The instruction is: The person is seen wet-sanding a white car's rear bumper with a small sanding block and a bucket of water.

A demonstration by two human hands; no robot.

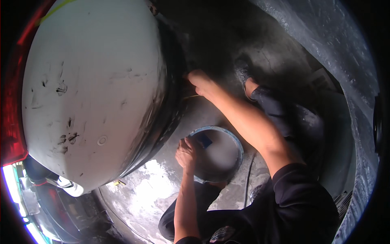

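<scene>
My left hand (186, 154) is closed at the near-left rim of a round bucket (241, 152) with a blue edge, its fingers curled over that side. Inside the bucket is cloudy greyish liquid, and a dark blue square piece (204, 139) shows just past my fingers. My right arm stretches forward, and my right hand (200, 82) is curled beside the dark lower edge of a white car bumper (91, 89). Its fingertips are in shadow, so whatever they hold cannot be made out. Black smudges and scuffs mark the bumper's white surface.
A red tail light (14, 138) borders the bumper on the left. Translucent plastic sheeting (337, 36) hangs along the right. A dark cable (248, 179) runs across the grey, stained floor (150, 183) near the bucket. My shoe (242, 70) is ahead on the right.
</scene>
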